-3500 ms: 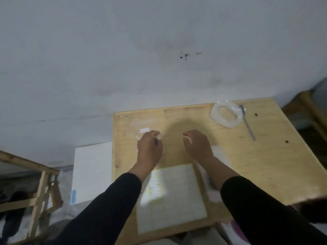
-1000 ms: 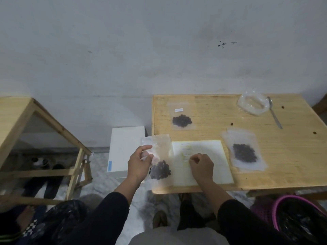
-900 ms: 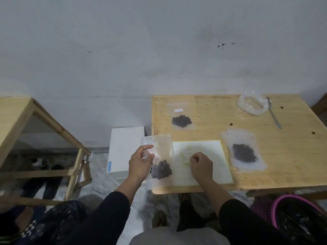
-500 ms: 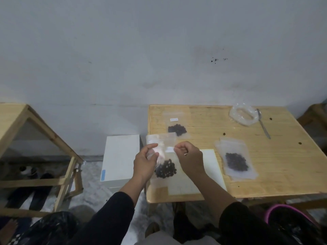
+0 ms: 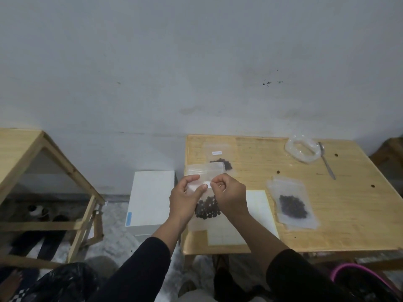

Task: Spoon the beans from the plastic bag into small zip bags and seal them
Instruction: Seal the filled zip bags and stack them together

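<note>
I hold a small clear zip bag [image 5: 206, 171] with dark beans [image 5: 207, 209] upright above the table's left edge. My left hand [image 5: 185, 201] pinches its left side. My right hand [image 5: 231, 196] pinches a small white label [image 5: 208, 184] against the bag's front. A second zip bag with beans [image 5: 291, 203] lies flat on the table to the right. A third one [image 5: 220, 159] lies behind the held bag, with a white label on it. The crumpled clear plastic bag [image 5: 303, 150] and a metal spoon [image 5: 326, 163] lie at the table's far right.
The wooden table [image 5: 349, 214] stands against a white wall. A white sheet [image 5: 257, 214] lies near its front edge. A few loose beans [image 5: 278, 171] dot the top. A white box [image 5: 150, 201] sits on the floor to the left, beside a wooden frame [image 5: 43, 171]. A pink-rimmed bin [image 5: 368, 282] is at the lower right.
My right hand left the white sheet and came up to the bag with a small white label. My left hand lifted the bag of beans higher. The camera shifted left and back.
</note>
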